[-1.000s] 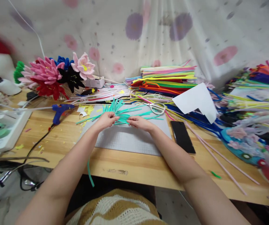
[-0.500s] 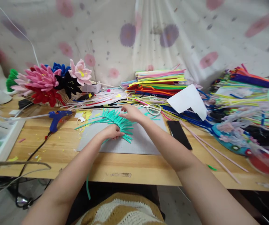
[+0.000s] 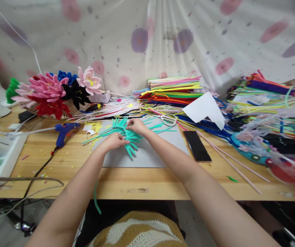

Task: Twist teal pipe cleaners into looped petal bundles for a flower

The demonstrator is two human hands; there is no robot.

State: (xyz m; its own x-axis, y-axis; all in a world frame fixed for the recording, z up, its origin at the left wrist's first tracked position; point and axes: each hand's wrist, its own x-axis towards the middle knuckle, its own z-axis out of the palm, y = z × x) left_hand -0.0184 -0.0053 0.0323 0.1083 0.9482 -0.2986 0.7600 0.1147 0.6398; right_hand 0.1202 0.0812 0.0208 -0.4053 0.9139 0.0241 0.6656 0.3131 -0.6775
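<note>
A fringed piece of teal pipe cleaners (image 3: 131, 148) fans out above the grey mat (image 3: 149, 156). My left hand (image 3: 115, 140) pinches its lower left part, fingers closed. At its upper right edge, my right hand (image 3: 135, 125) is also closed on it, thumb and fingertips together. Loose teal stems (image 3: 162, 130) lie on the mat to the right of my right hand, and others stick out to the left. One long teal strand (image 3: 96, 199) hangs over the table's front edge below my left forearm.
A blue glue gun (image 3: 63, 134) with its cable lies left of the mat. Fuzzy flowers (image 3: 48, 87) stand behind it. Scissors (image 3: 169, 119), a phone (image 3: 197, 145), white paper (image 3: 204, 108) and bundles of coloured pipe cleaners (image 3: 173, 92) are behind and to the right.
Both hands have shifted slightly left with the teal piece, which has turned so its fringe points more downward. More loose teal stems show right of my right hand.
</note>
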